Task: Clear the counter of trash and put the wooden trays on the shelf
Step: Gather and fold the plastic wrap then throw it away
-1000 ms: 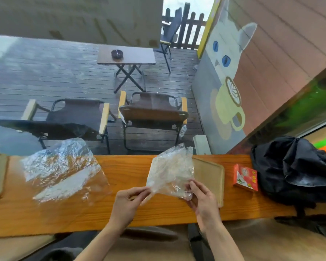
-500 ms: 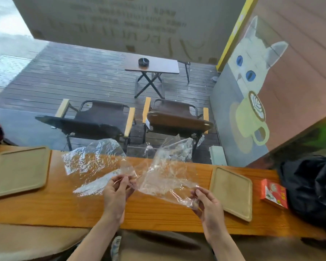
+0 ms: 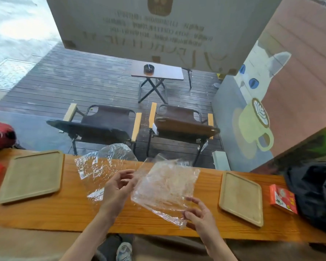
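Above the counter (image 3: 64, 213), my left hand (image 3: 119, 187) and right hand (image 3: 199, 213) pinch one plastic bag (image 3: 166, 183). Second plastic sheet (image 3: 94, 170) lies just left of my left fingers, nearer that hand.

Black bag (image 3: 316, 193) and red box (image 3: 282, 199) are seen far right; two chairs (image 3: 181, 125) are set outside.

Long orange-brown wooden counter (image 3: 45, 213) runs along a window. Outside: dark, wet plank deck (image 3: 73, 81). Two folding chairs (image 3: 105, 125) with wooden armrests stand side by side, facing away. Beyond them, small folding table (image 3: 158, 72) on crossed legs, black ashtray (image 3: 149, 68) on top. Right wall (image 3: 299, 72): cat-and-latte mural (image 3: 256, 102) on reddish boards. Reversed lettering (image 3: 158, 29) on the glass. Flat daylight.
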